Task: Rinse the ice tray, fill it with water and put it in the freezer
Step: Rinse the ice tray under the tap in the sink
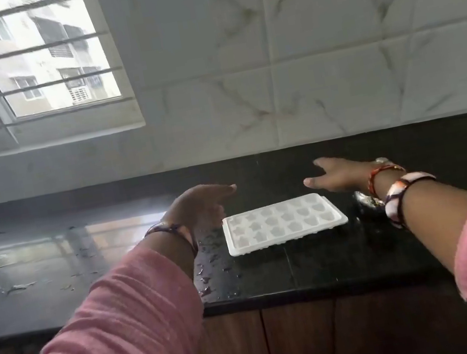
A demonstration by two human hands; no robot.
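Right now both hands hover with fingers spread and relaxed, holding nothing: the left hand [199,204] just beyond the tray's left end, the right hand [341,176] just beyond its right end, neither touching it as far as I can tell. Between them the white ice tray [284,222] lies flat on the black desk [318,258], near the front edge, cavities facing up. Its long axis runs left to right, roughly parallel to the desk's front edge, tilted slightly so the right end sits a little farther back. Water droplets [209,274] spot the desk beside the tray's left end, which suggests rinsing may be done. Whether the cavities hold water I cannot tell; they look pale and cloudy. Carrying it to the freezer, not in view, seems still to remain.
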